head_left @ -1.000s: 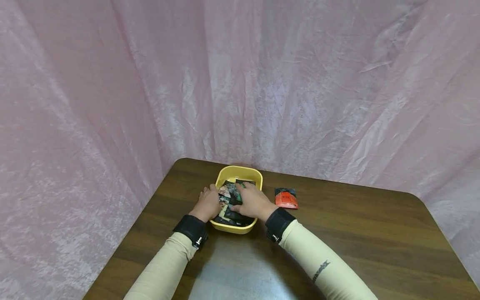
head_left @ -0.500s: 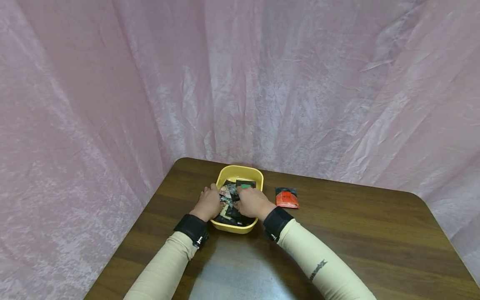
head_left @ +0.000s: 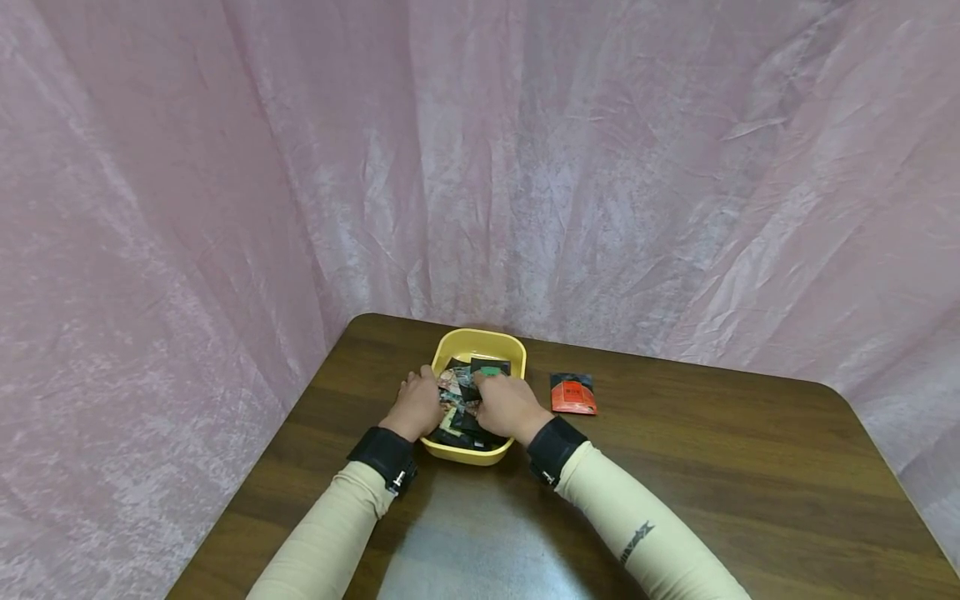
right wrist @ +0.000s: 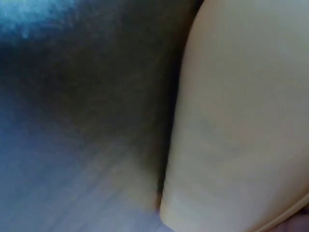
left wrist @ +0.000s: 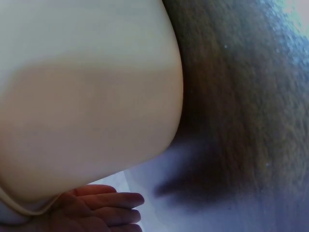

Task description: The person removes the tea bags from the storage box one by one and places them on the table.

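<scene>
Several dark printed packets (head_left: 456,423) are contained in a yellow basin (head_left: 459,456), just below the frame's centre on the wooden worktop (head_left: 712,433); one orange-and-black packet (head_left: 573,396) is set to its right. The basin's left rim is covered by the left grip (head_left: 415,406); the right grip (head_left: 512,406) is placed among the packets, fingers bent. Whether anything is pinched by either cannot be told. The basin is best braced, packets handled singly by their edges.

Smooth plastic, wood grain, crushed velvet
The yellow tub (head_left: 480,340) looks like smooth plastic, the dark packets (head_left: 494,369) like thin film; the tabletop (head_left: 712,450) is wood-grained — glossy where light catches it — the curtain (head_left: 480,167) velvety, creased cloth, the sleeves (head_left: 652,525) matt, smooth fabric.
</scene>
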Motion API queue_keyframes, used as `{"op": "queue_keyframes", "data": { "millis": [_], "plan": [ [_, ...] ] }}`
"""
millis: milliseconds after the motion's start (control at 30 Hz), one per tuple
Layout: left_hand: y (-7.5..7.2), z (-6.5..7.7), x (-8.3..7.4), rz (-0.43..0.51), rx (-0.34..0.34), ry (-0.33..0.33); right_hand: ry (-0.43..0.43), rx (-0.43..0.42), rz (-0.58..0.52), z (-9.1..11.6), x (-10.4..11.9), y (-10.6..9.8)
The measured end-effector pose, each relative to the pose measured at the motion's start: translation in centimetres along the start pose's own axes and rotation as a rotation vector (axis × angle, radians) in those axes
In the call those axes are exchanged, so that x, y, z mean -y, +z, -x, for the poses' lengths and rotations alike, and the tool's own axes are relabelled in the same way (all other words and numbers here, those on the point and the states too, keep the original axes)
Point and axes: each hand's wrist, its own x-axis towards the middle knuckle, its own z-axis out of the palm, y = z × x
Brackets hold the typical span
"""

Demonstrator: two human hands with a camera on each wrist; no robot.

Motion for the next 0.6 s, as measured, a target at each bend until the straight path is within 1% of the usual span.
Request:
{"op": "queue_keyframes", "data": {
  "millis": [100,167,300,433,500,600],
  "plan": [
    [0.3,-0.4,0.2,-0.002,-0.013,0.004,0.024,-0.027,-0.030,0.2,-0.1,0.1],
    [0.2,-0.3,0.0,-0.022,-0.022,0.006,0.032,-0.062,-0.052,0.3,-0.1,0.1],
    [-0.5,0.4,-0.6,-0.044,-0.022,0.004,0.020,-0.169,-0.096,0.9,-0.1,-0.3],
    [-1.2,1.3,-1.3,-0.046,0.009,0.001,-0.013,-0.293,-0.118,1.4,-0.1,-1.2],
    [-1.4,1.7,-1.6,-0.040,0.018,0.001,-0.024,-0.340,-0.131,1.6,-0.2,-1.6],
    [-1.6,2.2,-2.0,-0.036,0.013,0.005,-0.022,-0.400,-0.146,2.0,-0.5,-2.4]
  ]
}}
